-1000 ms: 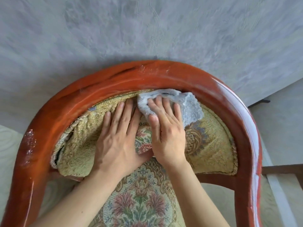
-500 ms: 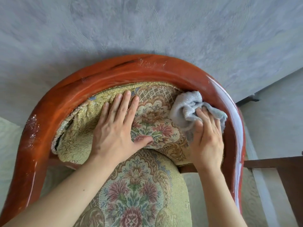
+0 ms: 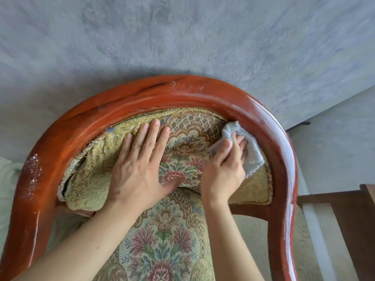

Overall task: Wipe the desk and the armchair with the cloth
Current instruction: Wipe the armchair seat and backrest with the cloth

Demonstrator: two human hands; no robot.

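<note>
The armchair has a curved, glossy red-brown wooden frame [image 3: 142, 98] and a floral tapestry backrest cushion [image 3: 190, 142] above a matching seat [image 3: 164, 240]. A light grey cloth [image 3: 249, 151] is bunched against the right side of the backrest, just under the inner edge of the frame. My right hand [image 3: 225, 169] presses on the cloth and grips it. My left hand [image 3: 138, 167] lies flat with fingers spread on the left half of the backrest, holding nothing.
A grey textured wall [image 3: 182, 37] rises right behind the chair. White specks mark the frame's left arm [image 3: 32, 169]. A dark wooden piece of furniture [image 3: 349, 216] stands at the right edge. Pale patterned floor [image 3: 253, 230] shows beneath the chair.
My right hand slid the cloth from the middle top of the backrest to its right side by the frame. My left hand stayed flat on the cushion's left half.
</note>
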